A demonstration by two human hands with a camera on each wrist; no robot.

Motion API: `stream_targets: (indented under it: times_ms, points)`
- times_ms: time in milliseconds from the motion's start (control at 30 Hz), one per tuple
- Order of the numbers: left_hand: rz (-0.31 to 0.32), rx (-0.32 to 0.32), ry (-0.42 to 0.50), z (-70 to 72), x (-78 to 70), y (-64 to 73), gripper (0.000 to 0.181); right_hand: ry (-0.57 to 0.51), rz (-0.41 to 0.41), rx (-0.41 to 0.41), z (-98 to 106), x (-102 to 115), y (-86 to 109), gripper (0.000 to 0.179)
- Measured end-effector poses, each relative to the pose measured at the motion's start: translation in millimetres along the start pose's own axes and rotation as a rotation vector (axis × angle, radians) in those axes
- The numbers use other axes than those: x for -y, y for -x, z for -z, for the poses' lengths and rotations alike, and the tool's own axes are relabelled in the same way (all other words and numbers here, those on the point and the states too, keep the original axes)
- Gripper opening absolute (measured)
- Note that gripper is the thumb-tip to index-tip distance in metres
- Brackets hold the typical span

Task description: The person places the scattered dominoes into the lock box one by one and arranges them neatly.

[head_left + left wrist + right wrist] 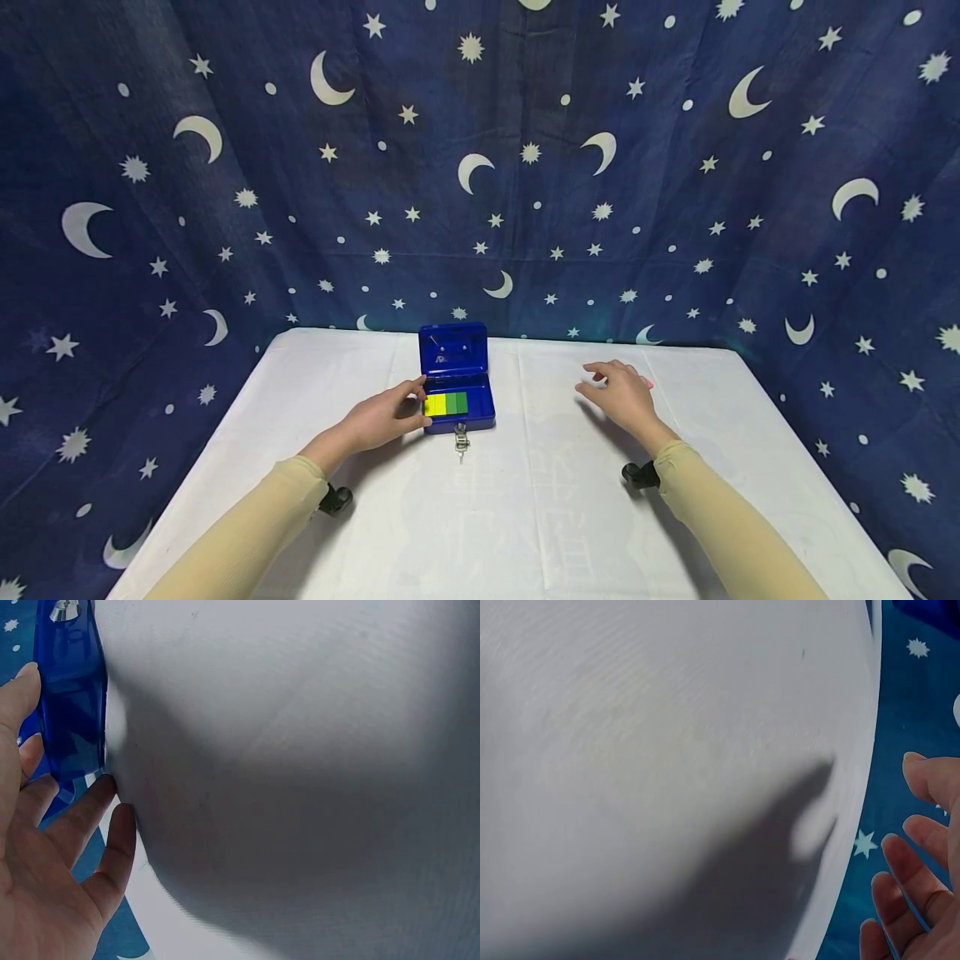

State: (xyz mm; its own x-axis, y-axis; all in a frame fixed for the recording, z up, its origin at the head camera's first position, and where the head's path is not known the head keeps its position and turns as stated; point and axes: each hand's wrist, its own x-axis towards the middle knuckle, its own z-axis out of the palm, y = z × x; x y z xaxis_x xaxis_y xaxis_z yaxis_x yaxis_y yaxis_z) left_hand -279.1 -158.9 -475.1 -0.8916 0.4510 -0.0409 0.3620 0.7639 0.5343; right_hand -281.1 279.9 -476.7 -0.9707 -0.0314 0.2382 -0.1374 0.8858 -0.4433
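A blue metal cash box (pixel 480 404) stands on the table with its lid (pixel 453 350) raised. Inside it, along the left, lies a row of flat blocks (pixel 446 404) running from yellow through light green to darker green. Keys (pixel 461 446) hang from the lock at its front. My left hand (pixel 378 417) rests at the box's left side, thumb at the front corner and a fingertip near the back; in the left wrist view its fingers are loosely spread. To the right of the box, my right hand (pixel 622 396) hovers over the table, fingers loosely bent, with nothing visible in it.
A small pink thing (pixel 650 384) shows just behind my right hand, mostly hidden. White cloth covers the table (pixel 517 517). A dark blue curtain (pixel 540 225) with moons and stars hangs behind it and along both sides.
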Motion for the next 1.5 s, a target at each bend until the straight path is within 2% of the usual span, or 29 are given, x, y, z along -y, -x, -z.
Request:
stream_targets:
  times_ms: [367, 733, 1167, 1500]
  points:
    - [0.004, -0.002, 0.000, -0.3, 0.5, 0.8, 0.066, 0.018, -0.043, 0.016, 9, -21, 6.7, 0.051]
    - [0.014, 0.003, 0.005, -1.7, -0.7, 2.1, 0.052, 0.039, -0.109, 0.003, 18, -42, 13.2, 0.056]
    - [0.011, 0.002, 0.005, -0.8, -1.7, 1.6, 0.055, 0.034, -0.169, -0.012, 28, -61, 18.3, 0.058]
    - [0.011, 0.006, 0.010, -0.6, -1.4, 1.5, 0.053, 0.031, -0.247, -0.008, 32, -73, 20.3, 0.064]
